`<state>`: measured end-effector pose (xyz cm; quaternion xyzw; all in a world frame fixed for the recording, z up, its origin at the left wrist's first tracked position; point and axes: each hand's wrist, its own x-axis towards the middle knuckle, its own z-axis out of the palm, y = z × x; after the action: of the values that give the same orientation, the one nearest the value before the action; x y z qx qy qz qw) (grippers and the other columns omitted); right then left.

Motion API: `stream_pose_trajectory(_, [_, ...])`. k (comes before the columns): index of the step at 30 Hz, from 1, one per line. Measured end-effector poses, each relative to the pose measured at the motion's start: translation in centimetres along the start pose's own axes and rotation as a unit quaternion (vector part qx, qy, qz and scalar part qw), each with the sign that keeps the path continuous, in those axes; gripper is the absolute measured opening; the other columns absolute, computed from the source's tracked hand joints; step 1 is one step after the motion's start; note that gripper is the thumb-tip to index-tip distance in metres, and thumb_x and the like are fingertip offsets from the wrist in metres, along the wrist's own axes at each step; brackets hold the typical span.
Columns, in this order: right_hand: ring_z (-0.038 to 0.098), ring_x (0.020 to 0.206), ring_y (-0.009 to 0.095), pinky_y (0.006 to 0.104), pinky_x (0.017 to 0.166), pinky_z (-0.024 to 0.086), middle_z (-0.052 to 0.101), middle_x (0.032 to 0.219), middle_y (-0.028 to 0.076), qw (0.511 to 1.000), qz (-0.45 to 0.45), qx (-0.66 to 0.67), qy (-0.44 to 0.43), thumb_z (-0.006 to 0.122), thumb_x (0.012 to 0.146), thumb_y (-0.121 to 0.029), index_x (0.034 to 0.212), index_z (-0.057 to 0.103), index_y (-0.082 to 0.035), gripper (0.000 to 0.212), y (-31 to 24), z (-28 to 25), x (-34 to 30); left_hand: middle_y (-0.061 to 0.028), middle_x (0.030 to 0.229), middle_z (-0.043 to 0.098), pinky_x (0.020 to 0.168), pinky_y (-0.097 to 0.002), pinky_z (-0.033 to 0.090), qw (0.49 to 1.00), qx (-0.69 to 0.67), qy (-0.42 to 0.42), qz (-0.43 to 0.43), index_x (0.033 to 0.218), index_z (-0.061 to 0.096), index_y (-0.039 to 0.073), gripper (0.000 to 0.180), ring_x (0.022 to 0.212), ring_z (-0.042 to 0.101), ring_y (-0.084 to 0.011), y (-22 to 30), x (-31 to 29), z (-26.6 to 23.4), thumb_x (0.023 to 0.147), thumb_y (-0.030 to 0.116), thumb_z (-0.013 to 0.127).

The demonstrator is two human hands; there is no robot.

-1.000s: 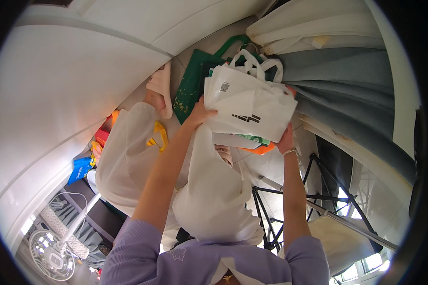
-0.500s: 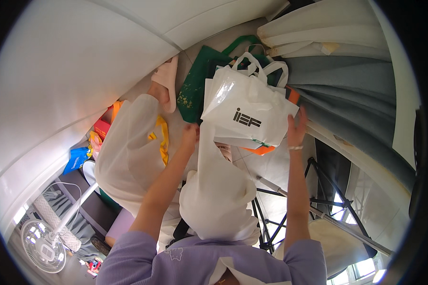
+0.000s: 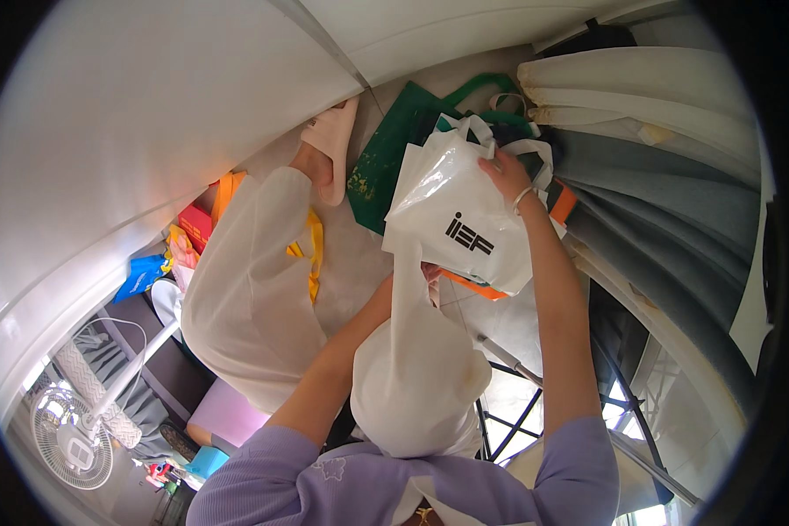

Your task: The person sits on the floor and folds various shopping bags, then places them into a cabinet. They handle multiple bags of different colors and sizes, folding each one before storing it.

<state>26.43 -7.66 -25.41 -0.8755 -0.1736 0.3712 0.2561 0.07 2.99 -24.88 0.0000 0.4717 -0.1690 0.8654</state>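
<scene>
A glossy white plastic bag point(image 3: 451, 197) with black lettering and white loop handles leans in front of my knee. My right hand point(image 3: 505, 175) is at its upper side by the base of the handles, with the fingers bent against the plastic. My left forearm point(image 3: 342, 351) reaches in toward the bag's lower left, and the left hand's fingers are hidden behind my white trouser leg point(image 3: 421, 368). Orange and grey flat edges point(image 3: 473, 285) show under the bag's lower rim. Behind it lies a dark green bag point(image 3: 394, 153) with gold specks.
Grey and cream curtains point(image 3: 666, 202) hang close on the right. White panels point(image 3: 149, 114) rise on the left. A black folding frame point(image 3: 508, 421) with metal poles stands at lower right. A white fan point(image 3: 74, 438), a blue bag point(image 3: 140, 279) and a red bag point(image 3: 195, 226) are at left.
My right hand has moved from the bag's right edge up and left to near its handles. The left hand has slid behind the trouser leg. The view has shifted slightly.
</scene>
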Motion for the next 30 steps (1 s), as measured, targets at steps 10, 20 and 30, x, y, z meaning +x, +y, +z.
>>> stream_pose_trajectory(10, [0.033, 0.105, 0.031, 0.0348, 0.089, 0.022, 0.037, 0.115, 0.013, 0.957, -0.064, -0.159, 0.233, 0.042, 0.07, -0.047, 0.109, 0.041, -0.01, 0.054, -3.0, -2.2, 1.3, -0.0036, 0.076, 0.048, 0.051, -0.0261, 0.04, 0.999, -0.016, -0.021, 0.036, 0.087, 0.046, 0.007, 0.028, 0.062, 0.046, -0.0125, 2.1, -2.2, 4.0, 0.077, 0.033, 0.038])
stream_pose_trajectory(20, [0.036, 0.104, 0.031, 0.0365, 0.087, 0.029, 0.038, 0.112, 0.015, 0.966, 0.02, -0.227, -0.119, 0.033, 0.072, -0.045, 0.108, 0.043, -0.01, 0.051, -1.3, -0.4, 5.5, -0.0048, 0.085, 0.049, 0.057, -0.0288, 0.042, 0.978, -0.062, -0.2, 0.014, 0.093, 0.047, 0.008, 0.042, 0.07, 0.048, -0.0162, 2.3, 1.5, 1.0, 0.077, 0.044, 0.032])
stream_pose_trajectory(30, [0.037, 0.104, 0.027, 0.0369, 0.086, 0.03, 0.037, 0.116, 0.011, 0.913, -0.137, -0.357, 0.145, 0.036, 0.077, -0.033, 0.11, 0.04, -0.009, 0.04, -8.3, -1.1, 6.3, -0.0052, 0.095, 0.048, 0.068, -0.0309, 0.04, 0.996, -0.027, -0.084, 0.018, 0.101, 0.044, 0.009, 0.047, 0.081, 0.046, -0.0178, 3.0, -1.6, 2.0, 0.077, 0.046, 0.031])
